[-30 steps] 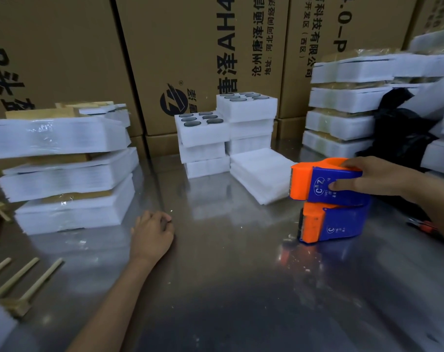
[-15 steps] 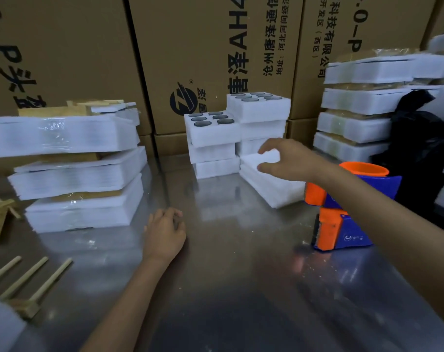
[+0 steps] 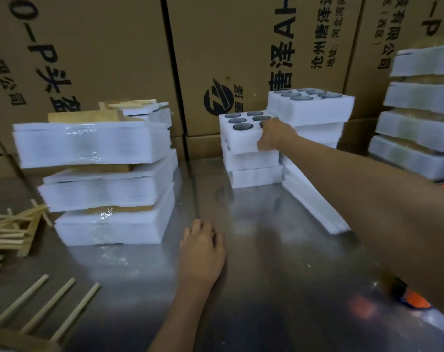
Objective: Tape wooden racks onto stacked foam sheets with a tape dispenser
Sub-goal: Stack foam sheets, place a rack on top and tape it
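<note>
Packing warehouse: stacked cartons point(image 3: 101, 59), foam stacks point(image 3: 109, 189), steel table point(image 3: 266, 288).

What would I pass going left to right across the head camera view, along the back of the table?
Loose wooden racks → taped foam bundles → holed foam block gripped by the right hand → taller holed foam stack → taped bundles at the right edge.

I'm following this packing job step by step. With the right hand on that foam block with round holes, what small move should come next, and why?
Probably lift the top foam block off its stack and bring it toward the bare table: the right hand grips its near corner, while the left hand rests on the table.
</note>
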`<action>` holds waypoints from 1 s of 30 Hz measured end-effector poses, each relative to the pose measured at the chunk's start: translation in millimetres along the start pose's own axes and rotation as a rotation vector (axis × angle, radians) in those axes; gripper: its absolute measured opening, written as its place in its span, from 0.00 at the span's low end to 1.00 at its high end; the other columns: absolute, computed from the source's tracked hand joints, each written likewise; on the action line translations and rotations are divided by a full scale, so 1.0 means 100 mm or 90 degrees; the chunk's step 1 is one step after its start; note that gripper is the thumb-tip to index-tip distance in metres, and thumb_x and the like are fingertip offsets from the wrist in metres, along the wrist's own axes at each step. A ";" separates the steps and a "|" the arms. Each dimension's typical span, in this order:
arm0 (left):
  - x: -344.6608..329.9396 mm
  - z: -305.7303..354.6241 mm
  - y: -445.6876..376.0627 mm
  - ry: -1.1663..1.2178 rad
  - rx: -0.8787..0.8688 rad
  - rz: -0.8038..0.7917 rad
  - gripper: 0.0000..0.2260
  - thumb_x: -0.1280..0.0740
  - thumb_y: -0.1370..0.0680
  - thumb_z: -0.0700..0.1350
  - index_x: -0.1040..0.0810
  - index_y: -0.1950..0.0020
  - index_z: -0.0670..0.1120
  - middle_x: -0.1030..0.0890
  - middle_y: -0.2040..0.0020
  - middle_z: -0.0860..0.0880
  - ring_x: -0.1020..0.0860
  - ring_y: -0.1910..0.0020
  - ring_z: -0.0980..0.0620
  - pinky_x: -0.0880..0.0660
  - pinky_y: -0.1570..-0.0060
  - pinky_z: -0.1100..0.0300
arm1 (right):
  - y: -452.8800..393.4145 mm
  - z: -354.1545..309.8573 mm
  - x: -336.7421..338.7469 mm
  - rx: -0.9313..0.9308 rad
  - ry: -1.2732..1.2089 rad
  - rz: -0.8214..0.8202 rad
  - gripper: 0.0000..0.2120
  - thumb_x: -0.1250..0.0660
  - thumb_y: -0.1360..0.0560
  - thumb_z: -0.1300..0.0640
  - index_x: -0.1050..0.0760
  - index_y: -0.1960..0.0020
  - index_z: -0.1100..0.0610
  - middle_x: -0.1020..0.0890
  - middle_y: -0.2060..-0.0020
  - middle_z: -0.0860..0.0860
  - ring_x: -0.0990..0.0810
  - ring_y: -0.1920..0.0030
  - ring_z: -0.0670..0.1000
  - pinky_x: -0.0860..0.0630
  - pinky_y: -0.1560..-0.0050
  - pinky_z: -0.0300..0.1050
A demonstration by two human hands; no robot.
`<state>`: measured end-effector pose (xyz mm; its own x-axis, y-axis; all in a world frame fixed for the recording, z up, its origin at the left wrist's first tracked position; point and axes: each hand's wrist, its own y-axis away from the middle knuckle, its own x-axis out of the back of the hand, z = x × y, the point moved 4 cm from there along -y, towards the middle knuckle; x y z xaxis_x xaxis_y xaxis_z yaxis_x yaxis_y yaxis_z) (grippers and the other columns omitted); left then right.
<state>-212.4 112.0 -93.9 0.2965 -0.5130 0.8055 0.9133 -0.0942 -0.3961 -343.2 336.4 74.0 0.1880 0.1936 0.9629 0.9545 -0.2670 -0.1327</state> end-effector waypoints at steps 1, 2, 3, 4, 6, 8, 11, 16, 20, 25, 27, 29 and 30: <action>0.00 0.00 0.00 0.000 0.003 -0.001 0.09 0.41 0.19 0.47 0.24 0.48 0.45 0.25 0.45 0.45 0.29 0.46 0.43 0.32 0.44 0.51 | -0.04 0.00 -0.01 -0.003 -0.006 0.005 0.30 0.33 0.25 0.55 0.38 0.26 0.57 0.36 0.28 0.55 0.29 0.33 0.58 0.25 0.39 0.52; 0.00 0.00 -0.01 0.000 0.008 -0.004 0.09 0.41 0.19 0.47 0.24 0.48 0.45 0.26 0.45 0.45 0.29 0.45 0.44 0.32 0.44 0.51 | -0.06 0.00 -0.01 0.002 -0.015 0.018 0.29 0.33 0.25 0.56 0.37 0.26 0.57 0.35 0.29 0.56 0.28 0.34 0.59 0.24 0.40 0.52; 0.00 -0.01 -0.01 0.003 0.013 -0.006 0.09 0.41 0.19 0.47 0.24 0.48 0.45 0.26 0.45 0.46 0.29 0.45 0.44 0.32 0.44 0.51 | -0.06 -0.01 0.00 0.013 -0.024 0.037 0.29 0.33 0.26 0.56 0.35 0.27 0.56 0.34 0.30 0.56 0.27 0.36 0.59 0.24 0.41 0.51; 0.00 -0.01 -0.01 0.006 0.016 -0.008 0.09 0.41 0.19 0.47 0.24 0.48 0.45 0.26 0.45 0.46 0.29 0.45 0.44 0.32 0.44 0.51 | -0.04 -0.01 0.01 0.026 -0.030 0.060 0.28 0.32 0.26 0.57 0.34 0.27 0.55 0.33 0.32 0.55 0.26 0.36 0.59 0.25 0.41 0.51; 0.02 0.00 -0.01 0.007 0.017 -0.005 0.09 0.41 0.20 0.47 0.24 0.48 0.45 0.26 0.45 0.45 0.29 0.45 0.44 0.31 0.44 0.51 | 0.06 -0.04 0.07 0.050 -0.044 0.113 0.28 0.30 0.27 0.57 0.33 0.29 0.53 0.31 0.33 0.54 0.25 0.38 0.59 0.25 0.43 0.50; 0.02 0.00 -0.02 0.016 0.020 -0.004 0.08 0.40 0.20 0.46 0.23 0.50 0.44 0.25 0.46 0.44 0.28 0.45 0.43 0.31 0.44 0.50 | 0.24 -0.09 0.16 0.082 -0.058 0.159 0.28 0.29 0.29 0.56 0.32 0.30 0.51 0.28 0.34 0.52 0.24 0.40 0.58 0.26 0.45 0.48; 0.06 0.00 -0.04 0.143 0.053 0.014 0.08 0.38 0.20 0.43 0.21 0.52 0.42 0.22 0.49 0.42 0.24 0.48 0.41 0.28 0.45 0.48 | 0.69 -0.15 0.32 0.128 -0.092 0.227 0.28 0.27 0.31 0.53 0.28 0.32 0.48 0.25 0.36 0.49 0.23 0.41 0.56 0.27 0.49 0.46; 0.37 -0.04 0.14 0.360 0.172 0.213 0.07 0.38 0.20 0.44 0.23 0.55 0.52 0.21 0.64 0.52 0.22 0.60 0.48 0.32 0.62 0.59 | 1.73 -0.03 0.34 0.141 -0.156 0.273 0.28 0.25 0.35 0.46 0.25 0.35 0.44 0.22 0.40 0.46 0.22 0.43 0.54 0.29 0.51 0.47; 0.66 -0.02 0.34 0.410 0.195 0.322 0.07 0.39 0.19 0.44 0.23 0.53 0.51 0.23 0.66 0.55 0.25 0.63 0.52 0.34 0.61 0.58 | 2.60 0.18 -0.01 0.093 -0.185 0.236 0.30 0.25 0.36 0.41 0.26 0.35 0.44 0.21 0.39 0.44 0.22 0.41 0.52 0.27 0.46 0.49; 0.86 -0.18 0.53 0.337 0.259 0.322 0.08 0.42 0.19 0.46 0.24 0.53 0.51 0.25 0.63 0.57 0.27 0.60 0.49 0.36 0.59 0.57 | 3.20 0.28 -0.67 0.058 -0.165 0.101 0.24 0.27 0.34 0.46 0.27 0.39 0.43 0.21 0.40 0.42 0.21 0.41 0.52 0.26 0.44 0.45; 0.78 -0.21 0.58 0.329 0.225 0.250 0.07 0.41 0.19 0.46 0.25 0.53 0.51 0.22 0.58 0.52 0.25 0.56 0.47 0.33 0.57 0.56 | 3.27 0.29 -0.78 0.065 -0.160 0.075 0.21 0.30 0.32 0.47 0.27 0.40 0.44 0.21 0.40 0.43 0.22 0.41 0.53 0.27 0.46 0.44; 0.67 -0.16 0.59 0.425 0.183 0.156 0.06 0.39 0.18 0.47 0.24 0.45 0.52 0.21 0.47 0.51 0.24 0.48 0.50 0.28 0.47 0.55 | 3.25 0.28 -0.74 0.070 -0.149 0.052 0.18 0.33 0.32 0.47 0.24 0.42 0.45 0.20 0.44 0.44 0.22 0.42 0.54 0.26 0.47 0.45; 0.61 -0.10 0.58 0.489 0.172 0.089 0.09 0.38 0.18 0.47 0.25 0.38 0.51 0.22 0.40 0.52 0.25 0.43 0.53 0.30 0.41 0.57 | 3.21 0.29 -0.67 0.062 -0.160 0.050 0.16 0.35 0.32 0.47 0.23 0.45 0.45 0.18 0.47 0.44 0.21 0.44 0.54 0.26 0.48 0.45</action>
<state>-144.0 67.0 -72.0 0.2281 -0.9546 0.1916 0.9470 0.1718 -0.2716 -42.8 264.8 -39.5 0.3015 0.4076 0.8619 0.9504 -0.2004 -0.2377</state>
